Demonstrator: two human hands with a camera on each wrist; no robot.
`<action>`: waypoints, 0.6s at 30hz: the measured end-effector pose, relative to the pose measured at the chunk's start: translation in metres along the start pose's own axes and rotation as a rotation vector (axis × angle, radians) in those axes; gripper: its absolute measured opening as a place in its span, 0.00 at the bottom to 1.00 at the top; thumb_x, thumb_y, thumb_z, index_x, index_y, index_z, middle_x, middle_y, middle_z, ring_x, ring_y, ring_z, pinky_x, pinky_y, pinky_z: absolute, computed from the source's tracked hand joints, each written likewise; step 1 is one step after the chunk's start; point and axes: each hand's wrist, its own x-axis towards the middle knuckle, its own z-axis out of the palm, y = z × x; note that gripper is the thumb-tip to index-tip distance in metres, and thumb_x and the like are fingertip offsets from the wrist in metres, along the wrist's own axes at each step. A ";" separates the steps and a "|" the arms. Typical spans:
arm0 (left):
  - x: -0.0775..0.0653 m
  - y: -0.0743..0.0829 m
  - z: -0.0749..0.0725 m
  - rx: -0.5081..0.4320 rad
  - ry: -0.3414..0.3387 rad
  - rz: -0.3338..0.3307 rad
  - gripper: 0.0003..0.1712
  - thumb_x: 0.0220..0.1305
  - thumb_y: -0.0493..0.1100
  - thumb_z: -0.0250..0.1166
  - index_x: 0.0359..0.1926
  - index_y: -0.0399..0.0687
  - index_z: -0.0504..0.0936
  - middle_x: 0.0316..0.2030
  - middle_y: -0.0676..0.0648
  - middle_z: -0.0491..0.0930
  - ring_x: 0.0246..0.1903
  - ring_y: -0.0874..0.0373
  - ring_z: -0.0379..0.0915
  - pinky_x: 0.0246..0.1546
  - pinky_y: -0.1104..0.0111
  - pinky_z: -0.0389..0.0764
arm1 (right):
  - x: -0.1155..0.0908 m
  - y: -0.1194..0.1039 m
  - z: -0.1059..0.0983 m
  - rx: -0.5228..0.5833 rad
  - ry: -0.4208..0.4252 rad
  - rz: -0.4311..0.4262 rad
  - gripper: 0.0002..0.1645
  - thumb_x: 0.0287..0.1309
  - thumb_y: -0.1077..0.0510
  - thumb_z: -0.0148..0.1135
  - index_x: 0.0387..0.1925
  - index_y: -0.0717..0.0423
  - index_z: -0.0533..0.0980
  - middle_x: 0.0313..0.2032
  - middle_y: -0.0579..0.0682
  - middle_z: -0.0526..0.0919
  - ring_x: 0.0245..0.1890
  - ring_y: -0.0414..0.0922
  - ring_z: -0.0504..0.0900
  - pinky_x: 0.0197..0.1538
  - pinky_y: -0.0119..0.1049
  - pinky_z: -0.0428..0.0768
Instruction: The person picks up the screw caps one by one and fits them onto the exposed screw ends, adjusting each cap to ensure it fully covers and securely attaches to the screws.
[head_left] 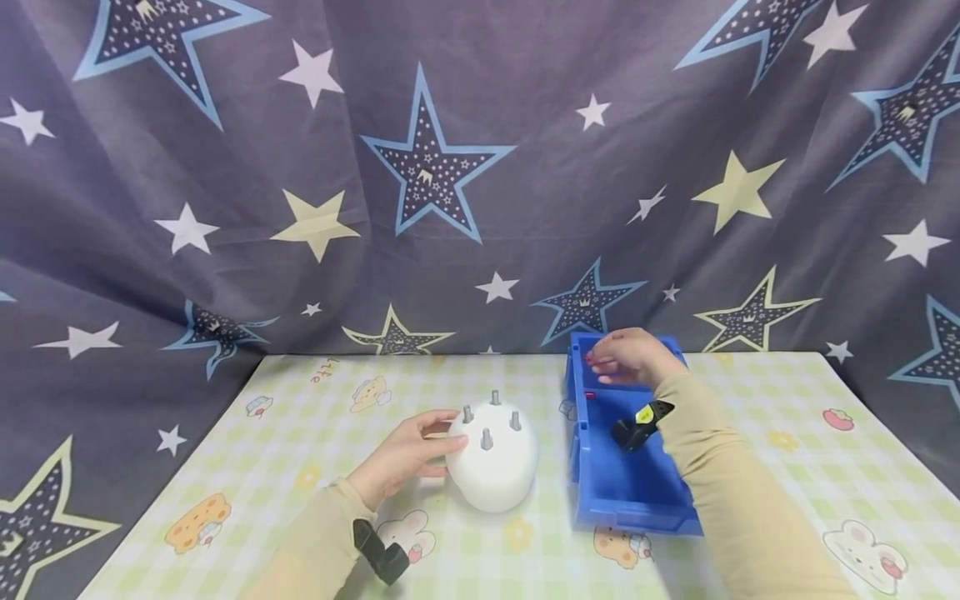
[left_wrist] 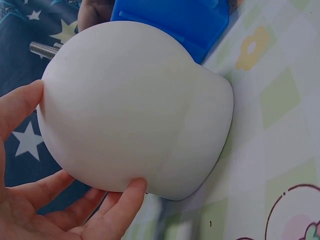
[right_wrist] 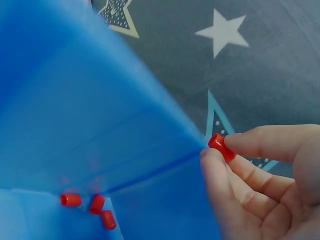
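Note:
A smooth white rounded piece (head_left: 492,475) stands on the table, with several threaded metal studs (head_left: 486,439) sticking up from its top. My left hand (head_left: 412,452) holds its left side, thumb near the studs and fingers spread along the curve; the left wrist view shows the fingertips (left_wrist: 136,186) on the white surface. Over the far end of a blue bin (head_left: 633,507), my right hand (head_left: 630,357) pinches a small hollow red cap (right_wrist: 222,147) between thumb and fingers. Three more red caps (right_wrist: 97,204) lie inside the bin in the right wrist view.
The bin has a divider across it and stands right of the white piece. A checkered, cartoon-printed cloth (head_left: 300,442) covers the table. Behind the table hangs a dark curtain with stars (head_left: 450,275). Black wrist cameras (head_left: 380,552) are strapped to both sleeves.

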 end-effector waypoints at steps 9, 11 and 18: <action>0.000 0.001 0.001 -0.007 -0.005 -0.004 0.37 0.58 0.45 0.67 0.65 0.37 0.65 0.61 0.31 0.65 0.55 0.38 0.71 0.48 0.51 0.83 | -0.010 -0.019 0.008 -0.078 0.004 -0.057 0.12 0.63 0.63 0.54 0.45 0.66 0.69 0.33 0.48 0.83 0.30 0.38 0.81 0.38 0.32 0.86; 0.001 0.001 0.001 -0.006 -0.008 -0.005 0.37 0.58 0.45 0.67 0.66 0.38 0.65 0.61 0.31 0.65 0.56 0.38 0.71 0.48 0.51 0.83 | -0.012 -0.024 0.011 -0.092 -0.006 -0.070 0.12 0.62 0.62 0.55 0.45 0.66 0.70 0.36 0.50 0.84 0.31 0.39 0.81 0.39 0.32 0.86; -0.002 0.002 0.000 -0.007 -0.010 0.000 0.37 0.58 0.45 0.67 0.65 0.37 0.64 0.62 0.31 0.65 0.56 0.37 0.70 0.48 0.51 0.82 | -0.020 -0.039 0.025 -0.155 -0.032 -0.110 0.09 0.60 0.62 0.58 0.41 0.62 0.71 0.40 0.52 0.84 0.33 0.40 0.82 0.39 0.33 0.86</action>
